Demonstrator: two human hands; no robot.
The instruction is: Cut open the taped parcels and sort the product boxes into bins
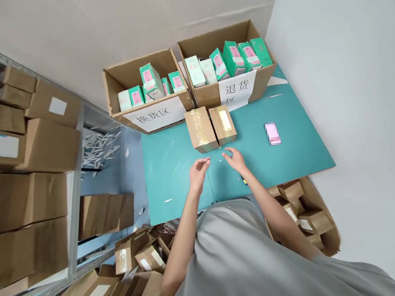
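Observation:
Two small taped cardboard boxes stand side by side on the teal mat [290,157]: the left box [201,129] and the right box [222,124]. My left hand [199,170] hovers just in front of the left box, fingers loosely curled and apart, holding nothing. My right hand [234,158] hovers in front of the right box, fingers spread, also empty. Neither hand touches a box.
Two open cartons with green product boxes and paper labels stand behind: left carton [129,75], right carton [264,77]. A pink blurred item [272,133] lies right. Shelving with brown boxes [28,184] stands left. Small boxes pile at lower left [133,272] and in a carton [307,216] lower right.

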